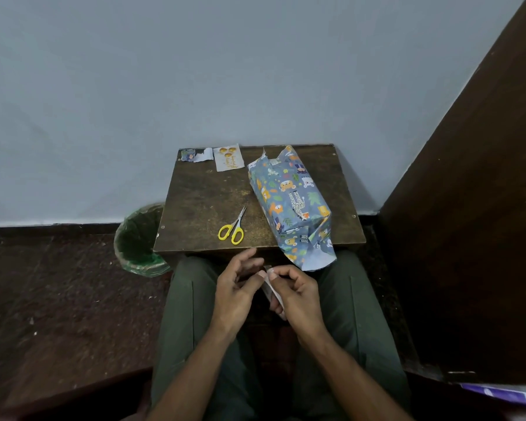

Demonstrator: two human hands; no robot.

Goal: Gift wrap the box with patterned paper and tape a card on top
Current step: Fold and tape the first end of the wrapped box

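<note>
Seated person at a small wooden table (207,196). The box (289,202), covered in animal-print paper with both ends unfolded, lies on the table's right side, its near end overhanging the edge. The card (229,158) rests at the far edge; yellow-handled scissors (233,227) lie near the front. Over the lap, the right hand (298,294) pinches a clear tape strip (271,288); the left hand (237,287), fingers loosely curled, touches its end.

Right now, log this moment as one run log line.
stage: peeling tape | right hand: pinches tape strip | left hand: touches strip | box: wrapped, near end open | card: untaped | scissors: idle
</note>
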